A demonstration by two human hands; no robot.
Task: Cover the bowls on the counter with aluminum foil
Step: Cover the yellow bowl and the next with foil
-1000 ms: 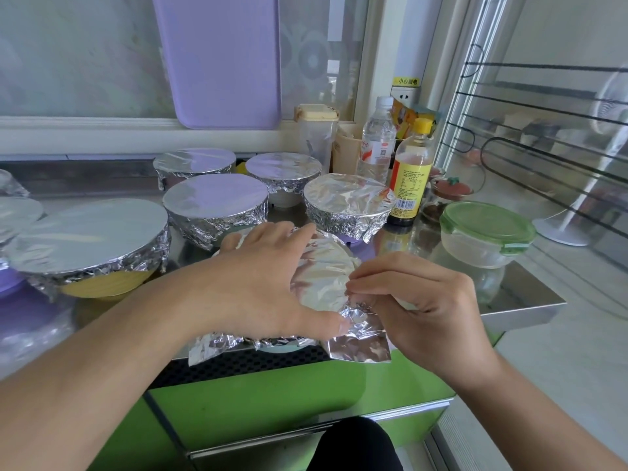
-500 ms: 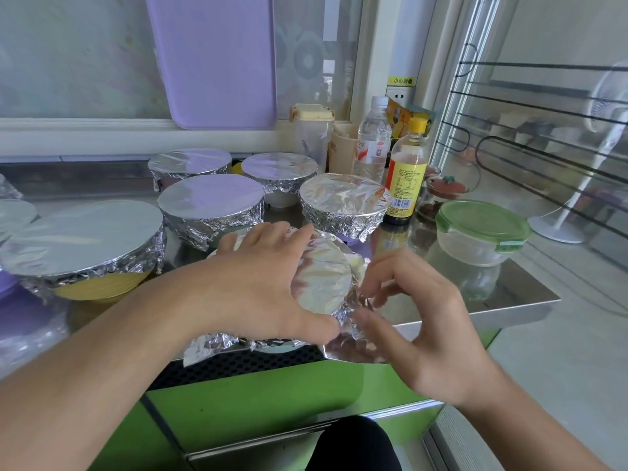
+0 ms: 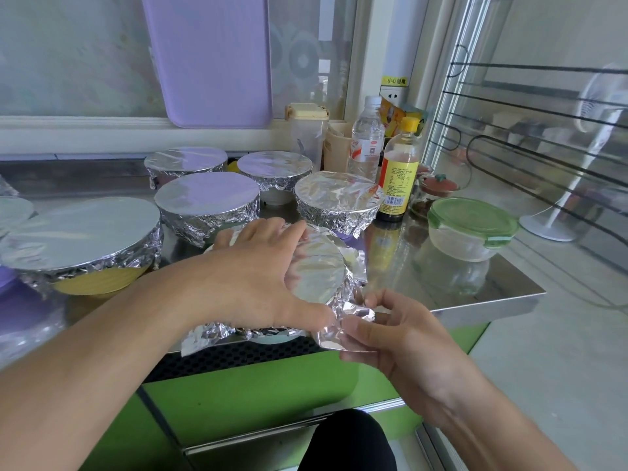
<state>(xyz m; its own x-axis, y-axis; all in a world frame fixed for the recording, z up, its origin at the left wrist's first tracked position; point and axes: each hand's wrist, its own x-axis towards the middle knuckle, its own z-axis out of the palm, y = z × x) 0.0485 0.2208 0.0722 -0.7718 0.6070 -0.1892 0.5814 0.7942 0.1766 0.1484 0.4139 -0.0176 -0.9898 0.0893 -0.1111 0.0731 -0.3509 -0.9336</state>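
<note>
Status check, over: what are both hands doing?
Left hand pressing foil flat on near bowl. Right hand pinching loose foil corner. Nothing blocking.

The near bowl sat at the front edge of the steel tabletop, its top sealed under a smooth disc of aluminum foil, with crumpled foil around its rim and a loose flap jutting off the near right side. Behind it stood five foil-covered bowls: a large yellow bowl at left, a middle bowl, a right bowl, and two rear bowls.
</note>
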